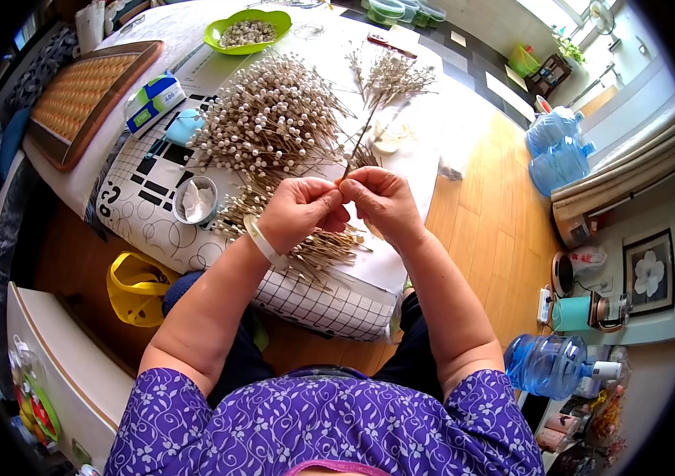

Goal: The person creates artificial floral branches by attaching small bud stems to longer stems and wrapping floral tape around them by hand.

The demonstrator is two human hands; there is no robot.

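My left hand (302,213) and my right hand (387,205) meet over the near part of the table, both closed in a pinch. Between their fingertips is the lower end of a thin dark stem (361,135), which slants up and away towards a spray of small pale beads (395,78). My fingers cover the exact grip point. Left of and beyond my hands lies a big heap of white bead-tipped stems (274,119). More such stems (318,250) lie under my hands and wrists.
A green bowl of white beads (247,33) stands at the far side. On the left are a tissue pack (153,103), a light blue item (185,127) and a tin with white tissue (195,200). A yellow bag (138,289) sits below the table; water jugs (557,151) stand right.
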